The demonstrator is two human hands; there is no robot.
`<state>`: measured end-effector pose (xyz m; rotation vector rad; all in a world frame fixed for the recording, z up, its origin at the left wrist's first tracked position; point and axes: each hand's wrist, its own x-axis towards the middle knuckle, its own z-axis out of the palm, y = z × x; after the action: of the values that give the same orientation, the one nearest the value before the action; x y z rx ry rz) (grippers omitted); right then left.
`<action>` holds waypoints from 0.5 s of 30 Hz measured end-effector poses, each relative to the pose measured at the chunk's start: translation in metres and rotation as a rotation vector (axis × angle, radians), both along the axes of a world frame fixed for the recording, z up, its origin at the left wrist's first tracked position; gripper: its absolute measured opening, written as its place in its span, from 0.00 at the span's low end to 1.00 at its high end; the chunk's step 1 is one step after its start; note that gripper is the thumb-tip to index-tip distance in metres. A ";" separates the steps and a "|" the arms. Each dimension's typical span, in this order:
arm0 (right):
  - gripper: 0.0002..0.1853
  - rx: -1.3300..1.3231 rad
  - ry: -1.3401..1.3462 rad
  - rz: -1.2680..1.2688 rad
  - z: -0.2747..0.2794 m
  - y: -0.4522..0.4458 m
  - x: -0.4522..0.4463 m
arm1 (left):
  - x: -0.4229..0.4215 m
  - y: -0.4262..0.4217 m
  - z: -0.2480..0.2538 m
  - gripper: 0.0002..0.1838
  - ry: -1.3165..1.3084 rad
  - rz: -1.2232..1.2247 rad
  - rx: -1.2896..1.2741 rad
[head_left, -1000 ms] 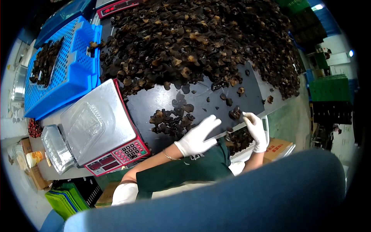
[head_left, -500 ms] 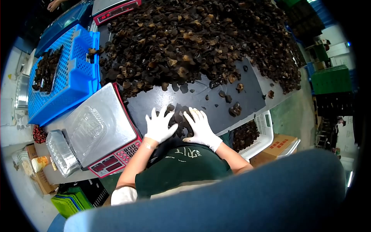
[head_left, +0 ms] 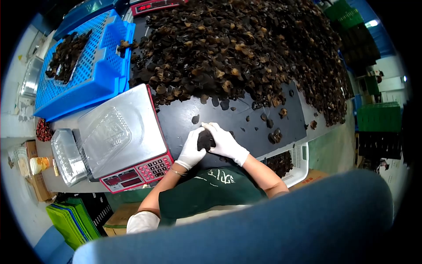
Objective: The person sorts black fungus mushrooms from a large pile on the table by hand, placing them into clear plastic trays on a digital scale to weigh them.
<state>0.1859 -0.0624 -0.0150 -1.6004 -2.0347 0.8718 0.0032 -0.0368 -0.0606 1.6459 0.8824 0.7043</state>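
Both hands wear white gloves and meet over the dark table near the apron. My left hand [head_left: 191,149] curls round the left side of a bunch of black fungus [head_left: 205,140]. My right hand [head_left: 224,143] closes on it from the right, fingertips nearly touching those of the left. The great heap of dark brown fungus [head_left: 220,53] lies beyond the hands. To their left is a red and silver scale [head_left: 154,169] with a clear plastic tray [head_left: 107,132] on its plate.
Blue crates [head_left: 83,94] at the left hold a filled tray [head_left: 68,57]. Clear trays [head_left: 68,156] sit left of the scale. A white basket [head_left: 300,165] with fungus is below the table's right edge. Loose pieces [head_left: 275,136] lie on the right. A second scale [head_left: 154,6] stands at the back.
Both hands came together over the near table, first spread on the loose fungus, then closed round it as a bunch. The view has shifted slightly.
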 end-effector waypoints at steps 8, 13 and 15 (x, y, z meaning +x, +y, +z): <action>0.37 0.178 0.107 0.226 0.099 0.071 -0.064 | -0.066 0.023 0.113 0.32 0.020 0.250 0.145; 0.36 0.331 0.202 0.475 0.118 0.130 -0.167 | -0.159 0.040 0.153 0.34 0.148 0.556 0.271; 0.35 0.376 0.246 0.540 0.114 0.144 -0.209 | -0.197 0.044 0.160 0.35 0.236 0.624 0.297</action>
<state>-0.0236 0.0820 0.0993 -0.7170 -2.3059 0.7477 -0.1940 0.0067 0.0991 1.7407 1.5553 1.1208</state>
